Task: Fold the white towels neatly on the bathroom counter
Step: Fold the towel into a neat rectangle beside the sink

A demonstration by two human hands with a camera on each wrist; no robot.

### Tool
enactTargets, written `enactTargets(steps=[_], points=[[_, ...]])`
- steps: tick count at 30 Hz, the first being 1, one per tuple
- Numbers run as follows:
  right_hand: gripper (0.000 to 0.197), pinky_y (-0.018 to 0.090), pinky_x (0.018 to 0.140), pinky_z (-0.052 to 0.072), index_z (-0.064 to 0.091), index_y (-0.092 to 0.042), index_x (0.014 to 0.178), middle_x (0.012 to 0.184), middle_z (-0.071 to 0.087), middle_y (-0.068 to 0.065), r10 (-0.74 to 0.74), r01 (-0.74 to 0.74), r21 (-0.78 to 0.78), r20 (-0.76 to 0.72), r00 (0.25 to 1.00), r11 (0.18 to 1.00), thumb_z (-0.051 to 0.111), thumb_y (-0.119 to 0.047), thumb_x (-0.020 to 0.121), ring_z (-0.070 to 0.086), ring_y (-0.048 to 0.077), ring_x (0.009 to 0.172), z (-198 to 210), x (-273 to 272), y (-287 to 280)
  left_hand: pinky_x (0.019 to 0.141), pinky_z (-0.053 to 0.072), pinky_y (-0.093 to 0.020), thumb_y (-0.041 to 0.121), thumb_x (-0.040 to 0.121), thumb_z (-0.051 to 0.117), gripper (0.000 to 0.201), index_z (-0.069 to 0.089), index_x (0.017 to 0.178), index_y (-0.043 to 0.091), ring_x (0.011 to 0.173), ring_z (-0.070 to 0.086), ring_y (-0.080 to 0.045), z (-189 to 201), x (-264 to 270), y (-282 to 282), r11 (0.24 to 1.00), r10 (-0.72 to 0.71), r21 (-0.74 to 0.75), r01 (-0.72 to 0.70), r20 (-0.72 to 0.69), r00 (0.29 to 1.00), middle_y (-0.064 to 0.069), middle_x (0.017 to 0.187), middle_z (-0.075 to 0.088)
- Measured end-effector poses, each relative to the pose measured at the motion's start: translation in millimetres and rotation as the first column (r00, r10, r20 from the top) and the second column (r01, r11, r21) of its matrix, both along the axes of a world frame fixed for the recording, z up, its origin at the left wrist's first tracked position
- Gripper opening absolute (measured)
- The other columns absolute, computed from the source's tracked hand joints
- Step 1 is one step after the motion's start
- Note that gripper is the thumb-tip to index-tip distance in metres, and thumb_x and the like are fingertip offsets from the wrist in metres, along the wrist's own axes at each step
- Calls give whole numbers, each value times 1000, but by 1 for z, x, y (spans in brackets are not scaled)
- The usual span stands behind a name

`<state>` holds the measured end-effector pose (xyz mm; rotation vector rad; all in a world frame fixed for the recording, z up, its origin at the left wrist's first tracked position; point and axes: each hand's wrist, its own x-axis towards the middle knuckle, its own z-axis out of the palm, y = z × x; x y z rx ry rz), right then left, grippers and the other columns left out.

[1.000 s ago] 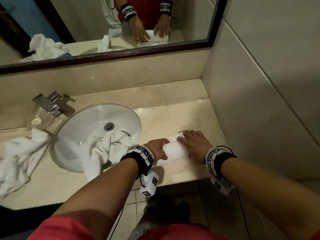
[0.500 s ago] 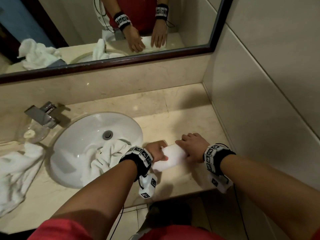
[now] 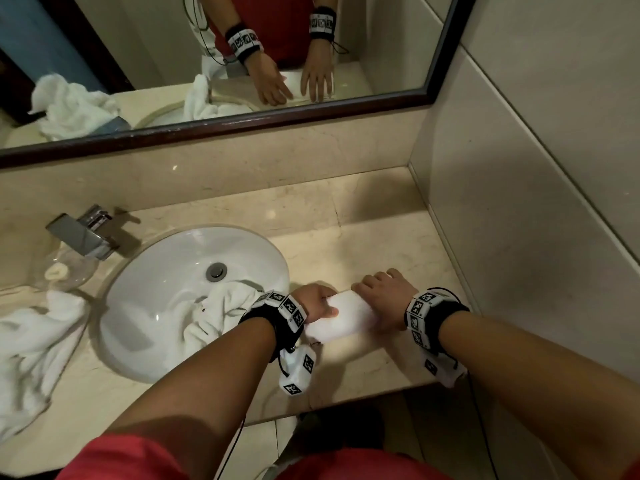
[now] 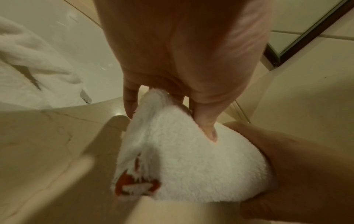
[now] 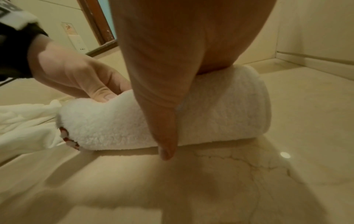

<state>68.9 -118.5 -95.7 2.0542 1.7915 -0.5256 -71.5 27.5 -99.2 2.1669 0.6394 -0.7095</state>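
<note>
Three white towels: one rolled towel (image 3: 341,315) on the worktop (image 3: 363,244) at the near right, one crumpled towel (image 3: 221,313) hanging into the sink (image 3: 166,271), one loose towel (image 3: 31,344) at the far left. One sink, one tap (image 3: 83,233), one mirror (image 3: 346,109). Two hands, left hand (image 3: 317,303) and right hand (image 3: 382,296), each with one wristband.

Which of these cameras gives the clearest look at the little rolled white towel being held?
The right wrist view: the rolled white terry towel lies full length on the counter, both ends visible. The left wrist view shows only its near end with a red mark; the head view shows a glaring white strip between both hands.
</note>
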Motion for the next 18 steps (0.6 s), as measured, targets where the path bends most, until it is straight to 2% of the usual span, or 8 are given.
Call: enactTargets(steps=[6, 8, 10, 11, 13, 15, 17, 18], points=[[74, 44, 95, 35, 34, -28, 134, 126, 50, 2, -102, 99, -46, -70, 992, 994, 67, -36, 68, 51, 29, 112, 4, 0, 2, 102, 37, -28, 29, 94, 57, 45, 52, 138, 17, 126, 49, -23, 2, -7, -8, 995, 8, 103, -13, 46, 999, -2, 140, 52], [73, 45, 95, 36, 33, -30, 134, 125, 51, 2, -174, 167, -69, -108, 979, 983, 66, -35, 70, 51, 30, 113, 6, -1, 0, 102, 41, -31, 37, 92, 57, 42, 56, 132, 25, 122, 53, -23, 1, -10, -11, 983, 91, 155, -99, 59, 994, 1, 134, 58], [74, 45, 92, 40, 32, -30, 133, 122, 53, 2, -246, 238, -67, -154, 957, 969, 67, -37, 69, 54, 30, 110, 6, -3, -5, 99, 45, -37, 46, 87, 57, 41, 58, 126, 34, 118, 55, -24, 2, -15, -16, 935, 217, 263, -238, 109, 970, 3, 129, 61], [73, 44, 89, 43, 32, -30, 131, 119, 55, 2, -287, 279, -67, -185, 940, 958, 67, -38, 67, 57, 30, 107, 6, -4, -8, 98, 44, -39, 49, 86, 56, 44, 56, 127, 34, 119, 53, -26, 5, -18, -20, 893, 270, 334, -303, 142, 952, 2, 130, 59], [70, 42, 82, 50, 34, -29, 124, 113, 59, 3, -370, 361, -84, -258, 893, 929, 67, -40, 64, 60, 30, 97, 4, -5, -13, 95, 43, -40, 49, 87, 54, 49, 52, 131, 27, 118, 47, -30, 13, -23, -28, 797, 309, 473, -375, 213, 927, -5, 130, 53], [68, 40, 78, 52, 36, -25, 121, 110, 61, 7, -455, 440, -125, -341, 822, 889, 71, -39, 65, 60, 31, 93, 5, -4, -18, 92, 42, -39, 41, 88, 54, 45, 50, 126, 18, 114, 45, -32, 22, -27, -35, 719, 307, 559, -412, 277, 911, -10, 126, 50], [67, 38, 77, 49, 39, -19, 121, 113, 60, 9, -529, 512, -162, -409, 743, 844, 75, -39, 68, 59, 32, 96, 5, -4, -22, 87, 43, -38, 30, 89, 53, 31, 54, 115, 13, 108, 48, -33, 29, -30, -42, 704, 330, 536, -466, 334, 883, -13, 117, 53], [70, 36, 78, 48, 40, -17, 122, 115, 59, 9, -561, 543, -177, -429, 708, 821, 77, -40, 67, 58, 32, 99, 2, -3, -23, 83, 43, -36, 26, 89, 51, 24, 56, 107, 12, 104, 51, -33, 31, -30, -46, 738, 347, 477, -478, 339, 874, -13, 112, 56]])
